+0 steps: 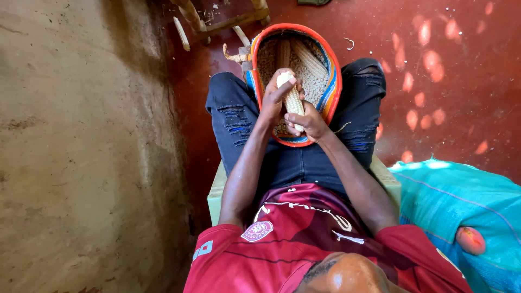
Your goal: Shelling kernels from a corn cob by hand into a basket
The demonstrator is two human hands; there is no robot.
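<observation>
- The maize cob (292,97) is sitting just above the middle of the frame, held lengthwise over the open mouth of the woven basket (334,76), pale and already partly bare at its upper end.
- The left hand (275,93) is wrapping round the cob's upper end, fingers curled fully closed on it, so it is acting as the anchor.
- The right hand (305,120) is closing round the lower end of the cob, its thumb lying along the rows; from where I am standing it looks like the thumb is doing the pushing.
- To my eye the shelling is going best when the cob is kept low inside the rim, so that loosened grains are dropping into the basket and not onto the floor.
- Pressing sideways across a row, starting beside a gap already cleared, is probably freeing grains more easily than pushing straight down.
- Loose kernels (313,81) are filling the basket's bottom, with at least one more cob (310,58) lying on top of them.
- The basket is resting between the knees of the dark ripped jeans (233,116), tilted towards the person.
- A turquoise sack (461,195) is lying at lower right on the red floor (461,81); a rough earthen wall (81,146) is filling the left of the frame.
</observation>
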